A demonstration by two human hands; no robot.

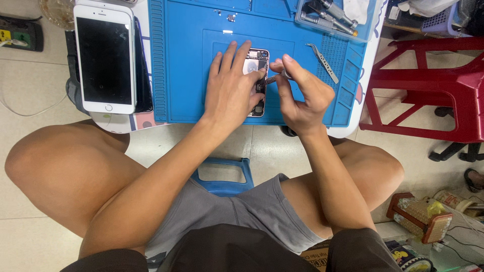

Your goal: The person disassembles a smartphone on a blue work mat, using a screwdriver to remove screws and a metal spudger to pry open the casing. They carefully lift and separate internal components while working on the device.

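Observation:
An opened phone body [258, 61] with its insides showing lies on a blue work mat [186, 65]. My left hand [232, 85] rests flat over its left side and holds it down. My right hand [301, 90] pinches a small screwdriver [275, 78], whose tip points into the phone's middle. Most of the phone's lower half is hidden under my left hand.
A white phone screen [105, 58] lies face up at the mat's left, over a dark one. Metal tweezers [322, 61] lie on the mat's right. A clear tray of tools [330, 17] sits at the back right. A red plastic stool [428, 85] stands to the right.

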